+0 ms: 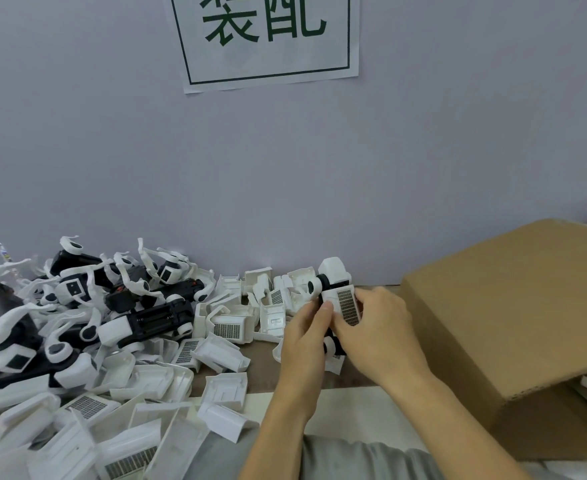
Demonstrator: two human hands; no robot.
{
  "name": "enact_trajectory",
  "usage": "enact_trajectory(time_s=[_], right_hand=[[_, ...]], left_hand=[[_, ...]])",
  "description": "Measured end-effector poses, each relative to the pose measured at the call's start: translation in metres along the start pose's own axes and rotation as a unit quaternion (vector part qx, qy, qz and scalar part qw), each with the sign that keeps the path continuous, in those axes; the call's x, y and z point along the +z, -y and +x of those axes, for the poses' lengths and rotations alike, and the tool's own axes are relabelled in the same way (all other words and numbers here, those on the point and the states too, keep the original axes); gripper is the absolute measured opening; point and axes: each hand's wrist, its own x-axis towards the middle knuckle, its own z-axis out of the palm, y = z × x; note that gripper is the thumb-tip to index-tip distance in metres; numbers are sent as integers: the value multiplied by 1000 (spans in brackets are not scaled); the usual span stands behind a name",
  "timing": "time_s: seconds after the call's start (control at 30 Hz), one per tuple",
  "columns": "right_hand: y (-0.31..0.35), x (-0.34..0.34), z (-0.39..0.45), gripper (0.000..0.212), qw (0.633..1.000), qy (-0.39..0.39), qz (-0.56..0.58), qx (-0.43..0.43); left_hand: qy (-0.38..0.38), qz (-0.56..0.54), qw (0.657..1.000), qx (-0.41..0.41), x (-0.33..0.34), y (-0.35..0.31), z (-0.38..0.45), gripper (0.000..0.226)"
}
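Note:
I hold a white and black toy vehicle [333, 284] upright above the table, near the wall. Its white cover with a grey grid panel [348, 305] faces me. My left hand [302, 344] grips the vehicle's left side, thumb on the cover's edge. My right hand [377, 332] grips the right side, with fingers curled over the cover. The lower part of the vehicle is hidden behind both hands.
A heap of white covers [226, 355] and black and white chassis parts [153, 320] fills the table's left half. A brown cardboard box [514, 323] stands at the right. A paper sign [268, 36] hangs on the grey wall.

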Motion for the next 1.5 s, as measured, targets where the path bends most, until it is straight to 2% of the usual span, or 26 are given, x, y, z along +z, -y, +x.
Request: enact_trajectory(time_s=[0.1,0.2,0.33,0.47,0.53,0.73,0.83,0.97,1.03,1.17,1.33,1.5], right_hand=[[-1,-2,-1,24,998,60,8,-28],[-2,-5,-1,13,989,85,115,-37],[-1,-5,-3,27,929,125,337,85],[1,-3,-6,27,872,100,446,175],[2,-1,-7,23,862,83,463,190],[0,6,-6,23,896,31,409,167],[-1,7,-7,23,891,27,426,156],[-5,6,-7,30,866,103,462,164],[-8,9,-7,26,874,127,442,157],[-11,13,-7,21,904,68,395,146],[-10,17,-6,20,936,61,326,121],[-14,19,-6,25,924,53,352,140]], left_hand=[[-25,-14,1000,-6,-2,-4,-3,22],[-63,-21,998,-10,-5,-6,-2,20],[-46,-21,999,-16,-2,-7,-2,22],[-32,2,999,-9,1,-6,-3,22],[-42,15,999,-10,1,-5,-3,24],[-83,68,994,21,4,-2,-2,28],[-89,59,994,31,4,-2,-1,31],[-108,20,994,16,1,0,1,35],[-104,-7,994,-11,-1,2,3,35],[-74,16,997,-19,-2,6,6,23],[-84,72,994,11,-4,9,6,22],[-74,42,996,3,-3,9,6,15]])
